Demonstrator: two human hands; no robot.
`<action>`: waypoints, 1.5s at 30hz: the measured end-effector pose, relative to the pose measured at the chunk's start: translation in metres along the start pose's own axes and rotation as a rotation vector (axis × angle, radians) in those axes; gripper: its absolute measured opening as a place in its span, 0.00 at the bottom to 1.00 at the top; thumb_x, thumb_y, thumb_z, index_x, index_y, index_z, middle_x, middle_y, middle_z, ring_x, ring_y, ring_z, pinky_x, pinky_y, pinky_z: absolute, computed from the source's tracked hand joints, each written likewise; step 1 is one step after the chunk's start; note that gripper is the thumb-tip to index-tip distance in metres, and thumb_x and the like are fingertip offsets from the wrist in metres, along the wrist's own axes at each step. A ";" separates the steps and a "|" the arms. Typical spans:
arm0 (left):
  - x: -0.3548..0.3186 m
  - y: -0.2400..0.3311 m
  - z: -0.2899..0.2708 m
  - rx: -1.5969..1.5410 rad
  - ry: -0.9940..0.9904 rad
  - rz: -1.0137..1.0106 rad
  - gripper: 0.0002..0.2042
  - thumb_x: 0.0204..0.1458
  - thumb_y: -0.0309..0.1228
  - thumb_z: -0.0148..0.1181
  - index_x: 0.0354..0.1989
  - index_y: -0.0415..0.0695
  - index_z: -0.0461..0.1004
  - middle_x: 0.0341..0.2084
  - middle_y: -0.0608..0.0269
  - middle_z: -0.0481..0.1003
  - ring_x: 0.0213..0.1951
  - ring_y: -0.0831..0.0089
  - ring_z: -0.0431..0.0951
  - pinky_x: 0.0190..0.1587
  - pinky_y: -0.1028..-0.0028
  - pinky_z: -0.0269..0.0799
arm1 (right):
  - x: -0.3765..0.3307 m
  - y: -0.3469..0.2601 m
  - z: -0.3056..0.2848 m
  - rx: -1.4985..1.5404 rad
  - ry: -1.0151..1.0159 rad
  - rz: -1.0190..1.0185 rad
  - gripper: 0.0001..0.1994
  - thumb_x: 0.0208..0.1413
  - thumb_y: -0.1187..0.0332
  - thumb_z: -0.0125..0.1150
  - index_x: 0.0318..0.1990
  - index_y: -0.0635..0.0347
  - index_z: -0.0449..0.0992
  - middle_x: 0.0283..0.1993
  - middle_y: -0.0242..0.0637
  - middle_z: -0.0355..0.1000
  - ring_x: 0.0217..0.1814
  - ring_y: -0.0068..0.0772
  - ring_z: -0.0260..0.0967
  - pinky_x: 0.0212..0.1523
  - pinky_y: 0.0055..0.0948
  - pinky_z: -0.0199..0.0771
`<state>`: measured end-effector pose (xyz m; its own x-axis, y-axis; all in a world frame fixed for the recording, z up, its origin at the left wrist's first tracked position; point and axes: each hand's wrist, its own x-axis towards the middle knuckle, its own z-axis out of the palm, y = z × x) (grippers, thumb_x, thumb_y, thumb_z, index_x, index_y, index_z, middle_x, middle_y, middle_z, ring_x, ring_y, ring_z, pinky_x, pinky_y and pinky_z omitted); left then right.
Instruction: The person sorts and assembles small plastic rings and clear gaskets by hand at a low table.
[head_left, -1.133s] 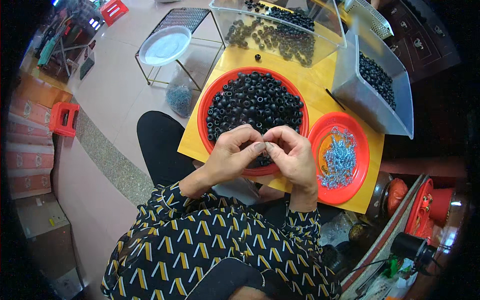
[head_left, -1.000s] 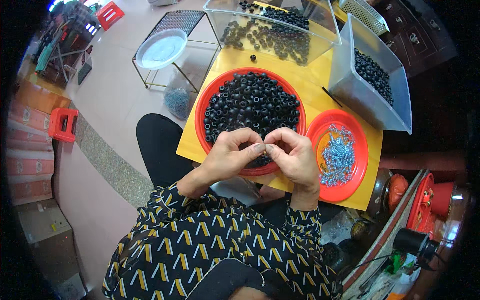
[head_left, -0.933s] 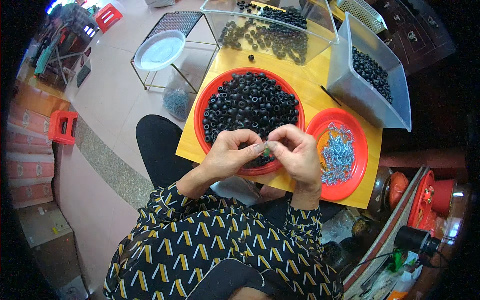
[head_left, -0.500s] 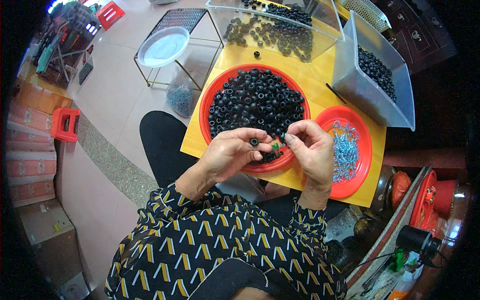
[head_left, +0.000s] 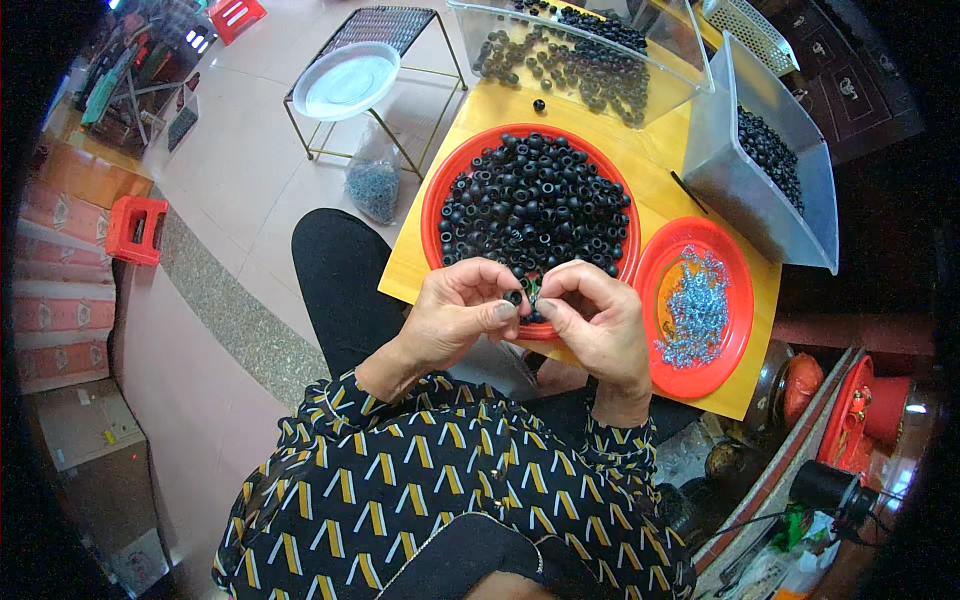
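Note:
My left hand is closed over the near rim of the red basin, pinching a small black cap-like piece with a hollow in it. Close beside it, my right hand has thumb and forefinger pressed together on something too small to make out. A bit of green shows between the fingertips. Many round black hollow pieces are heaped in the basin. To the right, a red oval plate carries a pile of tiny shiny pale-blue parts.
Clear plastic bins with black pieces stand at the back of the yellow table. One loose black piece and a thin black stick lie there. Left stands a wire-legged stool with a white dish.
My right hand has come down and left, so its fingertips now meet my left hand's. The left thumb has closed onto the black piece. The whole view has shifted slightly.

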<state>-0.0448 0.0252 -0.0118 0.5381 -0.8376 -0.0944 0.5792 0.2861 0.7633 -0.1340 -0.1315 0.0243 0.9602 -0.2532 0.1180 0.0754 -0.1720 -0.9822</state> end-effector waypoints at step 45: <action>-0.030 0.001 -0.030 -0.060 0.027 -0.024 0.08 0.50 0.23 0.55 0.39 0.36 0.69 0.31 0.62 0.72 0.30 0.78 0.74 0.31 0.82 0.70 | 0.031 0.031 0.018 -0.934 -0.066 -0.300 0.09 0.39 0.82 0.54 0.31 0.63 0.72 0.27 0.42 0.60 0.31 0.41 0.62 0.32 0.34 0.64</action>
<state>-0.0417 0.0650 -0.0274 0.5392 -0.8321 -0.1299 0.6273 0.2938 0.7213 -0.0971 -0.1276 -0.0050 0.9513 -0.0273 0.3069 0.1027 -0.9110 -0.3995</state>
